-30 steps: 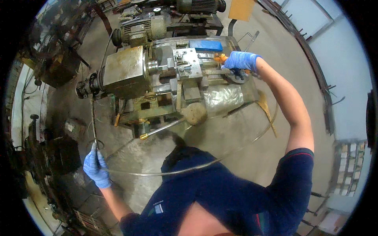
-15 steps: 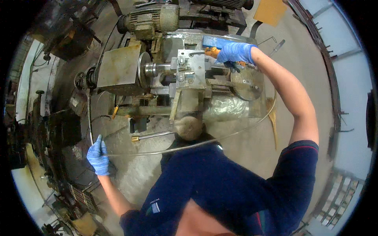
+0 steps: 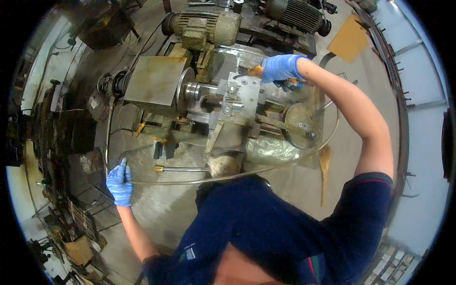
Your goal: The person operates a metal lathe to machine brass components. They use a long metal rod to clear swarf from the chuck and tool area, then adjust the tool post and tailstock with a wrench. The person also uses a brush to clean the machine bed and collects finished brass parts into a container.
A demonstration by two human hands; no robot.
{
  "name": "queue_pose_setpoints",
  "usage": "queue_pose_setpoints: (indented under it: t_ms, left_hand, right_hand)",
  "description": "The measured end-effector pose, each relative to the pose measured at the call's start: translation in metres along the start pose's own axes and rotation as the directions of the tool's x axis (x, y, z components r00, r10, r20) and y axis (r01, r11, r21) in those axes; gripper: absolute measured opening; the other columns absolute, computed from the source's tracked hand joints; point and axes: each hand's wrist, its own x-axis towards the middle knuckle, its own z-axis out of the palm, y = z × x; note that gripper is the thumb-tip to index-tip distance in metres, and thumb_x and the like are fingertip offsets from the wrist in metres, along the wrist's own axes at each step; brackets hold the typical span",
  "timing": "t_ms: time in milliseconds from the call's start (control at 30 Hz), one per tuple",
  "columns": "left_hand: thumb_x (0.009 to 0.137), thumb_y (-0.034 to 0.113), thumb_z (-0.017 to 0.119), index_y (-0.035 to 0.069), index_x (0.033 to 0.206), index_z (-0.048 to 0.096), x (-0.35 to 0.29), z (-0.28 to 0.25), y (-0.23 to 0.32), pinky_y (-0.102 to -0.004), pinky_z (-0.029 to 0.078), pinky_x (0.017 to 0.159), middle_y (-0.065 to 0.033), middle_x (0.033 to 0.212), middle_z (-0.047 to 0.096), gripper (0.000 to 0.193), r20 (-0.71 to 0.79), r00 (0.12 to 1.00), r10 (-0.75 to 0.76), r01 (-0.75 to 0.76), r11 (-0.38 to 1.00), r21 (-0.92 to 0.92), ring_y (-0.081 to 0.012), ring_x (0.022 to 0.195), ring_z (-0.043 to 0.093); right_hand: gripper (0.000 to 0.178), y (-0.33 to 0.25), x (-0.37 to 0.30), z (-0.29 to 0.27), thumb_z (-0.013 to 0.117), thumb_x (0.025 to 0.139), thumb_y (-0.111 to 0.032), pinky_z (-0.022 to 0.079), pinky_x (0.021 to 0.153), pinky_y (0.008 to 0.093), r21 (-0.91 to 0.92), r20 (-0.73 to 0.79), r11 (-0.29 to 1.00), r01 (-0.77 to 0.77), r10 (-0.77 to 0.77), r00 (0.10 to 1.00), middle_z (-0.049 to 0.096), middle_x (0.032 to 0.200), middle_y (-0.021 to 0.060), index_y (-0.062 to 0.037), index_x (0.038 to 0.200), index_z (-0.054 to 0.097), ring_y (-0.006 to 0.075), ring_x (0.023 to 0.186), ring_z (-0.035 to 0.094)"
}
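Note:
My left hand (image 3: 119,184), in a blue knit glove, is at the left with its fingers closed round the lower end of a long metal lever (image 3: 109,135). A clear hose (image 3: 223,179) reaches this hand; whether it is gripped too is hard to tell. My right hand (image 3: 281,69), gloved alike, is closed on an orange tool (image 3: 256,71) with a thin dark nozzle, perhaps an air gun. The nozzle points left over the metal block (image 3: 241,97) of a lathe-like machine. Left of the block are a shiny round chuck (image 3: 192,90) and a box-shaped cover (image 3: 156,80).
The hose loops in front of me to the right. A rounded knob (image 3: 224,166) and a brass-tipped handle (image 3: 183,169) stand near my body. A round plate (image 3: 302,126) sits at the machine's right. A motor (image 3: 204,27) is behind, a broom (image 3: 324,175) on the floor.
The whole view has shifted and tilted, so the machine sits slightly farther right. Both hands keep their holds. The blue flat piece behind my right hand no longer shows.

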Motion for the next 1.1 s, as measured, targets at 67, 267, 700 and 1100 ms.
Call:
queue_pose_setpoints:
  t_ms: [67, 267, 700, 1100]
  left_hand:
    - [0.08, 0.011, 0.063, 0.01, 0.109, 0.065, -0.003, 0.001, 0.0, -0.0369, 0.047, 0.064, -0.0099, 0.076, 0.061, 0.03, 0.012, 1.0, -0.018, 0.018, 1.0, 0.025, -0.0263, 0.068, 0.058]
    - [0.08, 0.012, 0.063, 0.009, 0.106, 0.067, -0.001, 0.006, 0.003, -0.0364, 0.048, 0.065, -0.0105, 0.078, 0.062, 0.027, -0.022, 1.0, -0.006, 0.006, 1.0, 0.013, -0.0269, 0.069, 0.059]
    - [0.08, 0.011, 0.063, 0.009, 0.107, 0.066, 0.005, 0.009, 0.0, -0.0367, 0.048, 0.067, -0.0117, 0.079, 0.063, 0.028, 0.026, 0.999, -0.03, 0.031, 0.999, -0.013, -0.0276, 0.07, 0.059]
    - [0.08, 0.014, 0.063, 0.009, 0.107, 0.066, -0.001, 0.009, -0.005, -0.038, 0.048, 0.068, -0.0131, 0.081, 0.063, 0.028, 0.038, 0.998, -0.046, 0.047, 0.998, -0.034, -0.029, 0.072, 0.06]
  right_hand:
    - [0.044, 0.003, 0.013, 0.002, 0.057, 0.081, -0.039, 0.047, 0.077, 0.0424, -0.035, -0.017, 0.999, 0.003, -0.003, 1.0, 0.065, 0.091, 0.0175, -0.0009, 0.101, 0.062, 0.0337, 0.08, 0.059]
    - [0.043, 0.015, 0.021, 0.004, 0.057, 0.08, -0.039, 0.048, 0.074, 0.0428, -0.086, -0.039, 0.996, -0.021, 0.018, 0.999, 0.066, 0.092, 0.0162, -0.0027, 0.102, 0.064, 0.034, 0.078, 0.06]
    - [0.043, 0.005, 0.015, 0.012, 0.055, 0.081, -0.04, 0.049, 0.076, 0.0422, -0.062, 0.01, 0.991, -0.116, 0.117, 0.993, 0.065, 0.097, 0.0159, -0.0065, 0.106, 0.063, 0.0338, 0.082, 0.06]
    - [0.04, 0.01, 0.027, 0.015, 0.055, 0.082, -0.036, 0.047, 0.076, 0.0447, -0.273, 0.039, 0.962, -0.003, 0.014, 0.999, 0.065, 0.096, 0.0171, -0.005, 0.106, 0.062, 0.0354, 0.083, 0.06]
